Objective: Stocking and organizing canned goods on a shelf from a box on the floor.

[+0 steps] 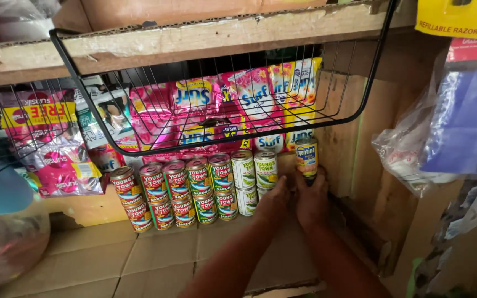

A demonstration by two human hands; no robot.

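1. Hands: two, the left hand [272, 203] and the right hand [311, 200], both at the right end of the can row.
2. Red cans [176, 179]: five on the top tier and five beneath, ten that show.
3. White cans [243, 169]: two on top and at least one below; the left hand hides the rest.
4. Yellow can [306, 157]: one, at the far right.
5. Wire baskets [360, 107]: two, one in the middle and one at the left edge.
6. Sachets [194, 99] in the middle basket: too overlapped to count exactly, more than six.
7. Shelf board [205, 38]: one above.
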